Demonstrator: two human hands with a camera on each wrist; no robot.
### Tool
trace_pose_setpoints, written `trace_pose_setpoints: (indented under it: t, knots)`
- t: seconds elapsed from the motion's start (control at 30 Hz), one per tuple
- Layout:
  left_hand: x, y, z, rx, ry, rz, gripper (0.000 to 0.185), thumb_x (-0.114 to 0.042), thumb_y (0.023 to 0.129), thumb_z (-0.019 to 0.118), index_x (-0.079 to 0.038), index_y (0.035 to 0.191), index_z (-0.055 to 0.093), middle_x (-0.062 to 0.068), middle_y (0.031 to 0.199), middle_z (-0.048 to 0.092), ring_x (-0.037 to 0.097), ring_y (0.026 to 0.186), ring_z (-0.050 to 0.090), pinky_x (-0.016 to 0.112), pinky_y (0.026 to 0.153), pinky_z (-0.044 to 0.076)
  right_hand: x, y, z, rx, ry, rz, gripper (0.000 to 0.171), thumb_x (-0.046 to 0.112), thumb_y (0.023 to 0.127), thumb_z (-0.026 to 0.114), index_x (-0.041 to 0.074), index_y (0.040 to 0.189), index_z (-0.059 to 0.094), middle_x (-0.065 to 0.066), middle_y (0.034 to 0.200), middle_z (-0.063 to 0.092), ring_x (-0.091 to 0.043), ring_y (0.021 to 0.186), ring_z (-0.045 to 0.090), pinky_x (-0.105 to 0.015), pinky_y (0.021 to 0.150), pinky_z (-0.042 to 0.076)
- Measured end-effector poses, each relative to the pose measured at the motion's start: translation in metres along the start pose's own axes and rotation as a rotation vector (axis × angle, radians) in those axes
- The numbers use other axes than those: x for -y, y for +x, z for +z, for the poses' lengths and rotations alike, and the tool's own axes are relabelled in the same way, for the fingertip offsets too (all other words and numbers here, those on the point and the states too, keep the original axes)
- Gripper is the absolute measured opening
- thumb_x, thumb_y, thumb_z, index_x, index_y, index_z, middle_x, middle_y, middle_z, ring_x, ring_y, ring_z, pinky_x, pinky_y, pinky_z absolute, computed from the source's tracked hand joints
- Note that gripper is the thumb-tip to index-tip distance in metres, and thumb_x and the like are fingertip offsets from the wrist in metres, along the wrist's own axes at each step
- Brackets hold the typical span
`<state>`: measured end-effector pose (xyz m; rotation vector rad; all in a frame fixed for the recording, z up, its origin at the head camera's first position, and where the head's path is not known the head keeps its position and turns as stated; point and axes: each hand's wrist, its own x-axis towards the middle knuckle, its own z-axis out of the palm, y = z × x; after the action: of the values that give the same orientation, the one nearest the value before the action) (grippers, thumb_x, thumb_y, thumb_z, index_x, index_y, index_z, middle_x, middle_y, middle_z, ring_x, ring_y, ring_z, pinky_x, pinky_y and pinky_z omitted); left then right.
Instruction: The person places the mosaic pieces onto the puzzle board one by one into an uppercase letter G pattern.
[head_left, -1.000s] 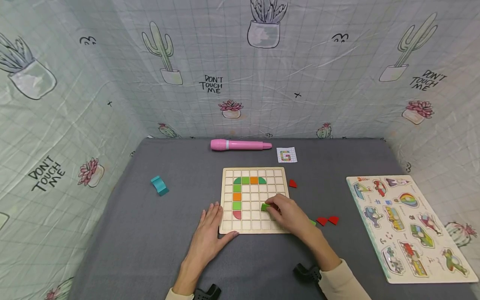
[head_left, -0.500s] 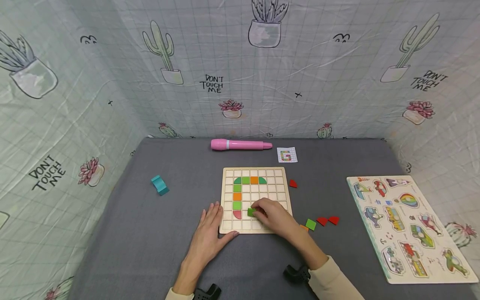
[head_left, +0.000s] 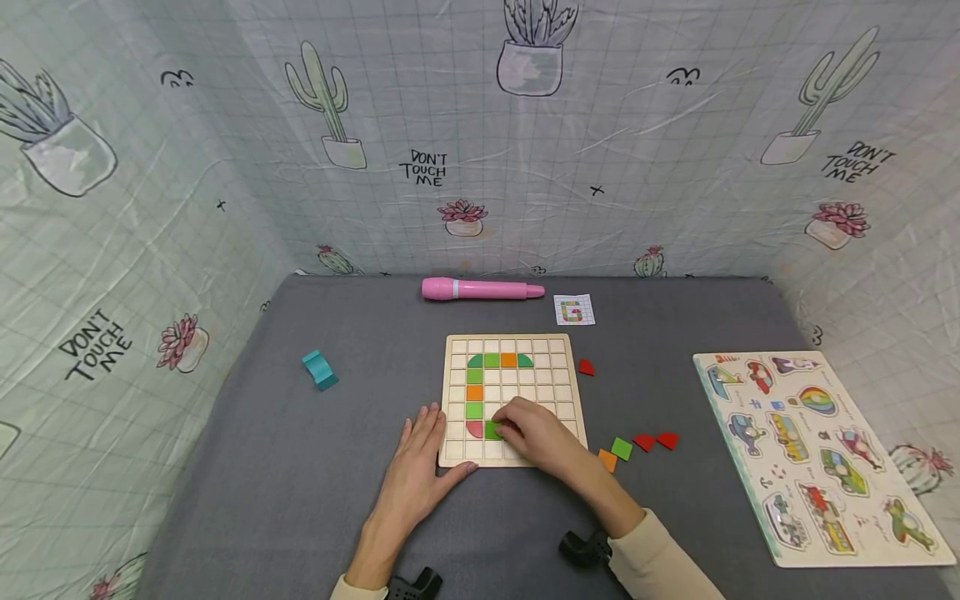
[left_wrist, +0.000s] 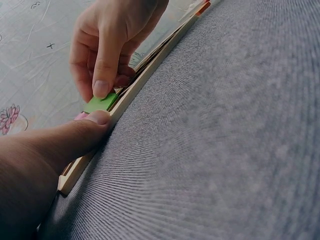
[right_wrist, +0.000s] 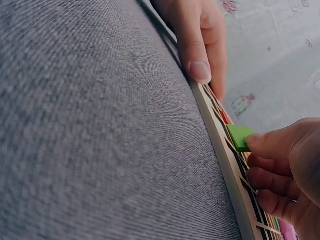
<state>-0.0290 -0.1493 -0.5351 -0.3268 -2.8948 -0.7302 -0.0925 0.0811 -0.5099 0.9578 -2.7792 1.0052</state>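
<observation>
The green square tile [head_left: 492, 430] sits low on the wooden grid board [head_left: 558, 354], right beside the red half-round piece [head_left: 474, 430]. The right hand [head_left: 542, 435] pinches the tile with curled fingers. The left hand [head_left: 420, 467] lies flat and open, thumb touching the board's near left corner.

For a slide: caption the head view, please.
Right hand sets a green tile into the wooden grid board, steadied by the left hand.

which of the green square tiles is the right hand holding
The green square tile on the grid board, right beside the red quarter-round piece; the right hand pinches it.
</observation>
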Motion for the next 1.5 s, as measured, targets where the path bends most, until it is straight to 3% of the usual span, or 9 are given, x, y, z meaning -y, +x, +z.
trace_pose_setpoints:
  t: [0.3, 0.87, 1.27, 1.5]
  knots:
    - [-0.001, 0.001, -0.001, 0.012, -0.006, -0.004, 0.092, -0.058, 0.083, 0.074, 0.003, 0.146, 0.048, 0.02, 0.156, 0.043, 0.035, 0.15, 0.035, 0.054, 0.125, 0.027, 0.0, 0.0, 0.003, -0.024, -0.063, -0.038, 0.01, 0.015, 0.092, 0.073, 0.011, 0.102, 0.075, 0.002, 0.093, 0.062, -0.007, 0.079, 0.059, -0.024, 0.075, 0.056]
    - [0.001, 0.0, 0.001, -0.002, 0.006, 0.009, 0.091, -0.058, 0.083, 0.074, 0.005, 0.145, 0.049, 0.021, 0.154, 0.045, 0.037, 0.148, 0.037, 0.055, 0.124, 0.028, 0.002, -0.001, 0.003, -0.051, -0.062, -0.035, 0.012, 0.013, 0.092, 0.073, 0.009, 0.102, 0.076, 0.001, 0.091, 0.061, -0.006, 0.075, 0.054, -0.022, 0.069, 0.053]
    - [0.001, 0.0, 0.001, 0.027, 0.001, -0.009, 0.091, -0.058, 0.084, 0.073, 0.004, 0.146, 0.047, 0.021, 0.156, 0.044, 0.036, 0.15, 0.034, 0.054, 0.125, 0.026, -0.002, -0.004, -0.011, -0.117, -0.091, -0.066, 0.019, 0.015, 0.085, 0.08, 0.007, 0.102, 0.075, -0.001, 0.095, 0.064, -0.008, 0.078, 0.054, -0.025, 0.071, 0.054]
    - [0.001, 0.0, 0.002, 0.016, 0.001, -0.007, 0.091, -0.058, 0.083, 0.074, 0.004, 0.145, 0.048, 0.021, 0.155, 0.044, 0.037, 0.149, 0.035, 0.054, 0.125, 0.026, -0.009, -0.01, -0.023, -0.132, -0.09, -0.023, 0.022, 0.015, 0.085, 0.08, 0.007, 0.104, 0.074, -0.001, 0.093, 0.063, -0.008, 0.078, 0.053, -0.024, 0.068, 0.054]
